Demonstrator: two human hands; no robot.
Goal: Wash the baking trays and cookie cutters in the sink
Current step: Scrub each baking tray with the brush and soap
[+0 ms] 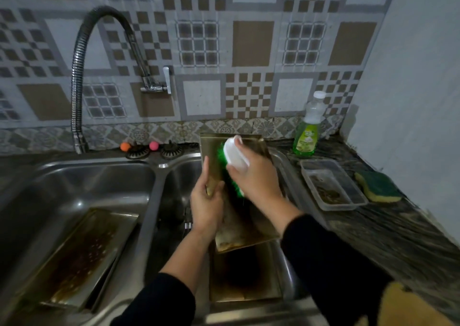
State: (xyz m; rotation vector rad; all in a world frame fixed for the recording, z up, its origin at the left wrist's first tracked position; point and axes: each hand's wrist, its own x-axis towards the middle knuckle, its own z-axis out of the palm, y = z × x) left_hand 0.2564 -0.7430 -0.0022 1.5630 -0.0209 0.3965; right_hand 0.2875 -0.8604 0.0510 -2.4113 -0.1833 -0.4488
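Over the right basin of the steel double sink point(149, 176) I hold a brass-coloured baking tray point(211, 146) tilted up on end. My left hand point(206, 206) grips its left edge. My right hand point(251, 176) is shut on a white scrubbing brush point(235, 155) with green bristles, pressed against the tray's face. A second tray point(245, 291) lies flat in the right basin below. A third, greasy tray point(74, 263) leans in the left basin. No cookie cutters are visible.
A flexible steel faucet point(77, 81) arches from the wall, its spout over the left basin; no water shows. On the right counter stand a green dish soap bottle point(307, 131), a clear plastic container point(331, 186) and a green-yellow sponge point(378, 186). Two sink strainers point(154, 151) sit behind the basins.
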